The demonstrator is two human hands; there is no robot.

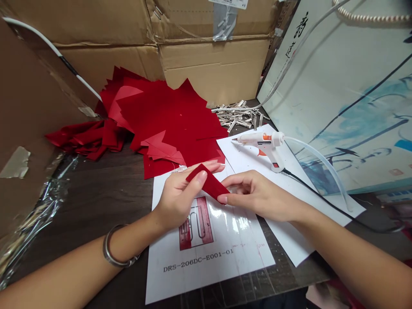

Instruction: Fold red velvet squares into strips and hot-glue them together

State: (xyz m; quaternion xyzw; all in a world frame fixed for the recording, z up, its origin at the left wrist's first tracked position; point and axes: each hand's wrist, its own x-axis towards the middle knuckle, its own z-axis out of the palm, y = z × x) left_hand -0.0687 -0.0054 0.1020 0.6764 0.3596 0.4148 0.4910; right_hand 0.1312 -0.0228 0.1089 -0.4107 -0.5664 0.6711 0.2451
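Observation:
A folded strip of red velvet-like fabric [210, 183] is held between both hands, slanting down to the right. My left hand [185, 189] grips its upper left end, thumb on top and fingers beneath. At the lower right end, my right hand [246, 191] pinches the strip between thumb and fingers. Below the hands lies a printed sheet [206, 274] with a red picture and the code DRS-206DC-E001-01. A white hot glue gun [264, 143] rests on blank white paper [286, 234], right of my right hand.
Red fabric pieces [170, 111] are heaped behind the hands, with folded red pieces [93, 139] at left. Metal clips [241, 115] lie in a pile at the back. Cardboard boxes [212, 68] and a painted panel [354, 107] border the dark table [106, 193]. A black cord [328, 204] runs right.

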